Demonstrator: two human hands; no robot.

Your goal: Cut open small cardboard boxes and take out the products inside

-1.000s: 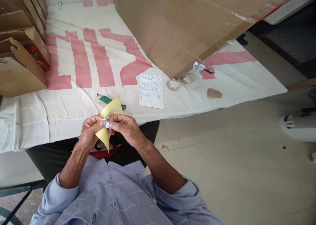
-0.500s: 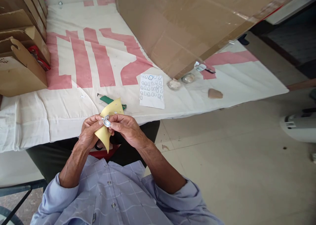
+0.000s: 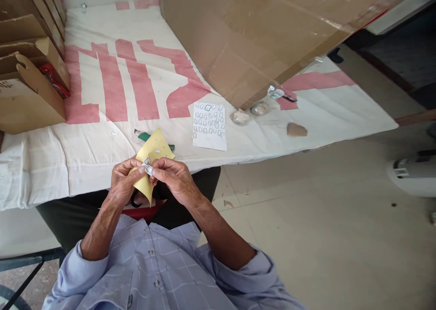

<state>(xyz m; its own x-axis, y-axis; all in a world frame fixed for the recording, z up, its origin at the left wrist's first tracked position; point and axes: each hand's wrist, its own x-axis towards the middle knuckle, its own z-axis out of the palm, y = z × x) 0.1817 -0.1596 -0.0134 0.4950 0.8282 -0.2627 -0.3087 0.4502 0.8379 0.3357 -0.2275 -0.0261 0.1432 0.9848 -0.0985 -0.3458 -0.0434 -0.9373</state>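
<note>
The left hand (image 3: 123,178) and right hand (image 3: 177,178) meet over the person's lap, just in front of the edge of the cloth-covered worktop (image 3: 85,160). Between them is a curved yellow sheet (image 3: 146,193), tilted upright, with a few small pale spots on its upper part. The left fingers pinch the sheet's near side, thumb on top. The right thumb and fingers pinch a small white piece with a dark outline (image 3: 149,169), which lies against the sheet by the left thumb; whether it is stuck there cannot be told.

Behind the yellow sheet, partly covered by it, a green utility knife (image 3: 145,136) lies on the worktop. Farther right lies a white sheet of outlined shapes (image 3: 209,140), near two clear round bundles (image 3: 240,116) beside a large cardboard box (image 3: 221,37). A flat brown piece (image 3: 296,129) lies to their right. Open-topped cardboard boxes (image 3: 34,105) stand in a row at left.
</note>
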